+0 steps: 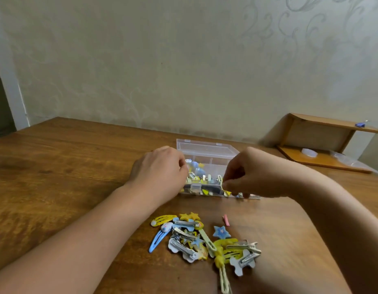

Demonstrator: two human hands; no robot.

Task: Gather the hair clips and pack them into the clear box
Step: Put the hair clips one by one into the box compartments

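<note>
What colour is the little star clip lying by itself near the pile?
Blue, with a pink star in its middle; the star clip shows best in the head view.

No legible text, label, brand, number or sign was found anywhere in the head view. The clear box (207, 153) carried no readable marking on its lid or walls. The loose hair clips (203, 240) on the table (56, 166) bore only shapes and small decorative figures, such as stars, with no lettering that could be made out. The patterned wall (183, 60) showed ornament only. The items on the small shelf (323, 134) at the right were too small and blurred to show any writing.
</note>
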